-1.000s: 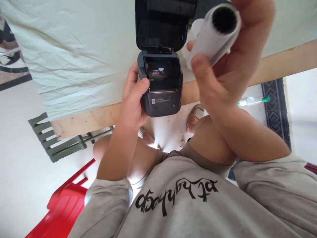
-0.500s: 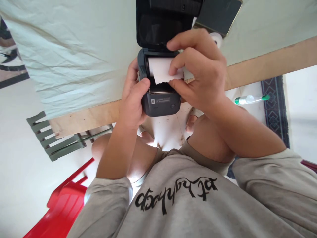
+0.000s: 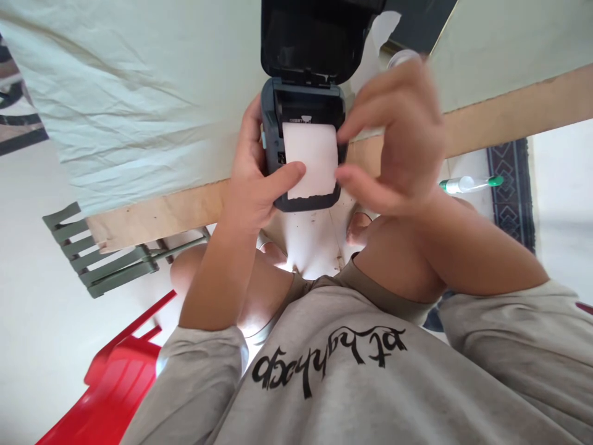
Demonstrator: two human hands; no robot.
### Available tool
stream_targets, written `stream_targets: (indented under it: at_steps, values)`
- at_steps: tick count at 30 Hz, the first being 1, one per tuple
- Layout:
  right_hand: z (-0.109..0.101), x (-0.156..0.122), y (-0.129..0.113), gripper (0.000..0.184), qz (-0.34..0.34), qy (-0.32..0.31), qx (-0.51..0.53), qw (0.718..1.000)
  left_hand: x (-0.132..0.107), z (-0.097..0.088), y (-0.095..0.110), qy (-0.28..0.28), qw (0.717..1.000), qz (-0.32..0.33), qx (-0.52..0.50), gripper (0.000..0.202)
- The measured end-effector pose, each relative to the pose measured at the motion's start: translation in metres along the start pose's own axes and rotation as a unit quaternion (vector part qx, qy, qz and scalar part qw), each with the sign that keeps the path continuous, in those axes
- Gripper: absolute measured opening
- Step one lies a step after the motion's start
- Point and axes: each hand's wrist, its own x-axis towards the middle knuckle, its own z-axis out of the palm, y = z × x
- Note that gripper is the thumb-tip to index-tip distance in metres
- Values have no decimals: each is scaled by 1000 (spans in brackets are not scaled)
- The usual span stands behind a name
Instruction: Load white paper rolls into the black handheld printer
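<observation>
A small dark portable printer (image 3: 343, 111) is held over the table edge, its black lid (image 3: 310, 43) swung up and away from me. My left hand (image 3: 254, 179) grips the printer's left side. Its thumb presses on the white paper strip (image 3: 315, 148), which lies out of the bay over the printer's near edge. Just right of the strip, my right hand (image 3: 398, 136) is blurred, with thumb and forefinger apart and nothing visible between them. Whether those fingertips touch the printer's side, I cannot tell.
The table (image 3: 152, 111) has a pale green cloth and a bare wooden edge (image 3: 509, 114). A dark phone-like slab (image 3: 421, 21) and a white roll (image 3: 403, 57) lie beyond my right hand. Below are a red chair (image 3: 120, 377), a green slatted chair (image 3: 97, 259) and a bottle (image 3: 467, 184).
My right hand has let go of the paper and moved right. The strip now reaches over the printer's front, and my left thumb has come down onto it. The printer has tipped.
</observation>
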Motion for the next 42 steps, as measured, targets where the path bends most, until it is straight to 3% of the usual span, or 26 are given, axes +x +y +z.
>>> stream_targets:
  at_steps: [3, 6, 8, 11, 12, 16, 18, 23, 27, 31, 35, 37, 40, 42]
  values:
    - [-8, 6, 2, 46, 121, 68, -25, 990, 3, -4, -2, -28, 1000, 12, -8, 72]
    - [-14, 11, -3, 57, 185, 0, -21, 983, 4, -5, -3, -39, 999, 17, -7, 73]
    - [-14, 12, -7, 45, 181, 10, 9, 983, 3, -4, -2, -35, 999, 17, 1, 70]
    - [-11, 12, -10, 26, 149, 93, 56, 983, 0, -1, 1, -23, 1000, 13, 6, 70]
    - [-9, 12, -11, 23, 139, 86, 61, 985, -1, 0, 3, -16, 1000, 6, 4, 71]
    - [-6, 12, -10, 31, 125, -79, 53, 988, -5, 9, 9, 8, 1000, -26, -4, 67]
    - [-5, 11, -9, 37, 142, -118, 87, 979, -6, 14, 9, 23, 999, -22, 0, 61]
    - [3, 7, -7, 50, 159, -103, 195, 962, -7, 20, 9, 60, 998, 6, 4, 38]
    - [7, 6, -9, 45, 175, -96, 175, 964, -5, 18, 13, 25, 1000, -13, 1, 32]
    - [9, 8, -10, 46, 180, -103, 138, 968, -5, 19, 12, 37, 999, -7, -21, 27]
    - [-5, 2, -21, 49, 175, -91, 81, 977, -2, 17, 4, 17, 998, 20, -63, 22]
    - [-20, -12, -34, 48, 185, -59, 66, 979, 3, 11, -2, 5, 997, 41, -70, 37]
    - [-41, -55, -58, 36, 194, -152, 172, 954, 12, 1, -11, -21, 997, 60, -54, 51]
    - [-46, -93, -75, 20, 149, -291, 250, 911, 13, -2, -12, -44, 997, 50, -50, 59]
